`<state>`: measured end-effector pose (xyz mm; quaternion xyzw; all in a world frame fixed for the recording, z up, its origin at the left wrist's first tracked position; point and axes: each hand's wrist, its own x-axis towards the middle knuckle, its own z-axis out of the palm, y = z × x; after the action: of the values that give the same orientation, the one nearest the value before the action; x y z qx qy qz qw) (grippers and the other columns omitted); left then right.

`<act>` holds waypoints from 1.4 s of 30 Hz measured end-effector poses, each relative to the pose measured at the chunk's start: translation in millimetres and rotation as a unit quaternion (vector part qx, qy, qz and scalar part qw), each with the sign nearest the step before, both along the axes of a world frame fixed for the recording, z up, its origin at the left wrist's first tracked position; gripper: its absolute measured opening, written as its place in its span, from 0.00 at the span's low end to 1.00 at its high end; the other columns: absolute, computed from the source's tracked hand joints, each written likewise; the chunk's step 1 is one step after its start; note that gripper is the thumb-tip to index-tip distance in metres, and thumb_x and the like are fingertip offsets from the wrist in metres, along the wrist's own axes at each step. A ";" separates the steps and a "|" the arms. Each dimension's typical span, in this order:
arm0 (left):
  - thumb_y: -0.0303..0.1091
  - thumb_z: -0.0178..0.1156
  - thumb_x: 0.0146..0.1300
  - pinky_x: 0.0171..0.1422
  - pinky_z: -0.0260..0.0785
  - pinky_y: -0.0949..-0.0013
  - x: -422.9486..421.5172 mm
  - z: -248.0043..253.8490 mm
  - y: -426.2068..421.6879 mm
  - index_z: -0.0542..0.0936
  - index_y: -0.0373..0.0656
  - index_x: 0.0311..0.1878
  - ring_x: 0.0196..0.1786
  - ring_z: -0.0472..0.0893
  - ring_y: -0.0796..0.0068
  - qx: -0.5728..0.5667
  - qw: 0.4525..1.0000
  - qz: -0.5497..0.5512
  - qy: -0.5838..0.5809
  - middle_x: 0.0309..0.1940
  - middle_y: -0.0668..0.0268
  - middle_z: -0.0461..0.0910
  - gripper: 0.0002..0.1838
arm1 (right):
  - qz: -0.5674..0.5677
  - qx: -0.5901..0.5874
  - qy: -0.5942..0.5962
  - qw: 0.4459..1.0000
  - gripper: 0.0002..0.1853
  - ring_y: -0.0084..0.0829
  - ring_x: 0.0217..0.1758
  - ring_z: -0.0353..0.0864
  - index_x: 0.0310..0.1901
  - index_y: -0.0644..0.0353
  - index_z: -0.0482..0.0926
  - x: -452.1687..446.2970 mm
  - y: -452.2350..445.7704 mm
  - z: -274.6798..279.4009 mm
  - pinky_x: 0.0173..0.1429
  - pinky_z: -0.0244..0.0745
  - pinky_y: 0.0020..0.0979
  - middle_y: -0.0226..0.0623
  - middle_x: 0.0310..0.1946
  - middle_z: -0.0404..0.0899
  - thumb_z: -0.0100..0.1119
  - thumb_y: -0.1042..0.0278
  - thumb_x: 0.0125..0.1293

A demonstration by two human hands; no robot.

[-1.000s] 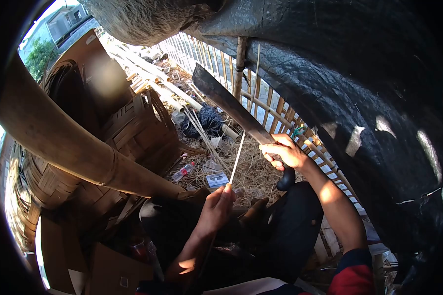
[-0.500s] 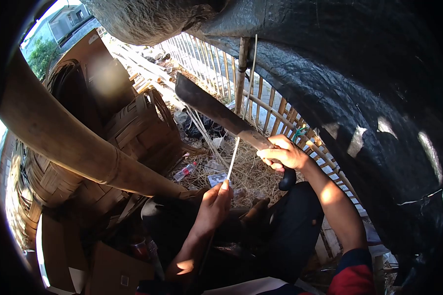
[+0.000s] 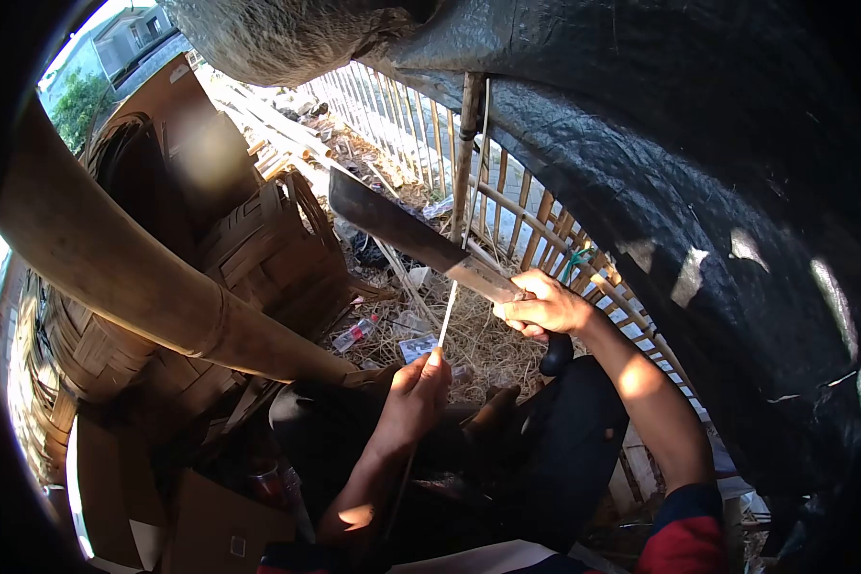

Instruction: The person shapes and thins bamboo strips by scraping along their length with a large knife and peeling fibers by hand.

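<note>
My right hand (image 3: 545,306) is wrapped around the lower end of a machete (image 3: 392,222), near where the blade meets its dark, hooked handle. The broad dark blade slants up to the left. My left hand (image 3: 419,394) pinches a thin pale strip (image 3: 447,318), which looks like bamboo, between thumb and fingers. The strip rises from that hand to the blade's lower part, crosses it and runs on up by the fence post. Whether the edge presses into the strip I cannot tell. Both hands are above my crossed legs in dark trousers.
A thick bamboo pole (image 3: 143,258) slants across the left, before woven baskets (image 3: 277,244) and cardboard (image 3: 225,521). Black plastic sheeting (image 3: 679,191) hangs at the right beside a bamboo fence (image 3: 536,225). A plastic bottle (image 3: 354,334) lies on straw-like shavings (image 3: 493,344).
The machete and my right hand have shifted slightly left and down in view. The strip's upper part has moved a little left. Both hands keep their hold.
</note>
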<state>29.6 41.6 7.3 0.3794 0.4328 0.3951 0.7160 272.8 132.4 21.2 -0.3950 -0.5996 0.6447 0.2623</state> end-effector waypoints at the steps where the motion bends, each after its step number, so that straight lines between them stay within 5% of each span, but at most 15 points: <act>1: 0.43 0.46 0.76 0.22 0.48 0.81 -1.8 0.4 1.5 0.71 0.46 0.32 0.21 0.58 0.91 -0.019 1.000 -0.006 0.001 0.19 0.81 0.60 0.16 | 0.013 -0.014 0.010 1.000 0.15 0.16 0.12 0.65 0.27 0.63 0.74 -1.6 -1.5 1.5 0.15 0.61 0.23 0.27 0.15 0.70 0.60 0.62 0.67; 3: 0.44 0.46 0.76 0.22 0.47 0.81 -2.4 -0.4 3.1 0.71 0.47 0.31 0.20 0.57 0.91 -0.040 0.999 -0.012 0.004 0.19 0.81 0.59 0.16 | 0.058 0.024 -0.061 0.996 0.16 0.16 0.12 0.65 0.26 0.63 0.74 -1.6 0.0 2.5 0.15 0.61 0.23 0.26 0.14 0.68 0.61 0.62 0.66; 7: 0.45 0.45 0.76 0.19 0.46 0.80 -2.5 -6.4 2.1 0.70 0.48 0.31 0.17 0.56 0.90 -0.017 1.000 -0.019 -0.011 0.17 0.81 0.58 0.17 | 0.035 0.021 -0.022 0.999 0.13 0.15 0.13 0.66 0.28 0.61 0.74 6.7 3.7 4.7 0.16 0.61 0.21 0.27 0.17 0.72 0.62 0.62 0.64; 10: 0.45 0.44 0.76 0.18 0.46 0.79 3.6 1.7 -2.4 0.70 0.47 0.32 0.15 0.55 0.89 0.003 1.000 -0.020 -0.002 0.15 0.79 0.58 0.17 | -0.109 -0.022 0.042 0.993 0.13 0.16 0.13 0.66 0.28 0.60 0.72 15.9 5.5 1.5 0.16 0.61 0.22 0.27 0.18 0.70 0.62 0.62 0.64; 13: 0.45 0.44 0.76 0.17 0.46 0.79 6.0 5.4 -3.7 0.70 0.47 0.32 0.15 0.55 0.88 -0.005 1.000 -0.021 0.003 0.15 0.79 0.58 0.17 | -0.130 -0.034 0.069 0.989 0.13 0.17 0.13 0.65 0.28 0.60 0.72 18.9 0.1 3.1 0.16 0.61 0.24 0.27 0.18 0.70 0.62 0.63 0.65; 19: 0.46 0.44 0.76 0.16 0.44 0.78 11.7 8.1 8.6 0.71 0.47 0.31 0.14 0.53 0.88 -0.056 0.996 -0.023 -0.064 0.14 0.78 0.57 0.18 | 0.048 0.056 -0.084 0.994 0.15 0.17 0.15 0.68 0.26 0.63 0.75 11.0 0.5 11.6 0.17 0.61 0.23 0.28 0.16 0.71 0.61 0.62 0.66; 27: 0.46 0.44 0.76 0.17 0.44 0.79 8.3 5.4 9.4 0.70 0.47 0.31 0.15 0.54 0.88 -0.066 0.994 -0.056 -0.072 0.16 0.79 0.58 0.18 | -0.089 -0.006 0.037 0.995 0.12 0.16 0.13 0.67 0.28 0.60 0.73 14.6 3.8 1.1 0.17 0.62 0.22 0.27 0.18 0.71 0.61 0.65 0.65; 35: 0.50 0.47 0.74 0.17 0.42 0.79 7.1 4.1 26.0 0.70 0.50 0.33 0.16 0.53 0.88 -0.078 0.994 -0.045 -0.064 0.16 0.80 0.57 0.17 | 0.063 0.056 -0.098 0.992 0.13 0.15 0.14 0.66 0.28 0.62 0.76 5.9 5.2 -0.4 0.18 0.61 0.21 0.27 0.16 0.72 0.62 0.62 0.65; 42: 0.46 0.44 0.76 0.17 0.45 0.78 0.7 18.0 65.0 0.72 0.44 0.38 0.15 0.53 0.88 0.059 0.993 -0.098 -0.006 0.17 0.79 0.58 0.17 | -0.195 0.022 0.034 0.980 0.08 0.17 0.14 0.68 0.34 0.63 0.76 2.0 13.3 14.4 0.16 0.62 0.23 0.29 0.20 0.74 0.62 0.67 0.64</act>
<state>30.3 106.6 25.2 0.4592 0.3654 0.3504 0.7300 274.8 145.8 35.6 -0.4760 -0.5160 0.5807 0.4122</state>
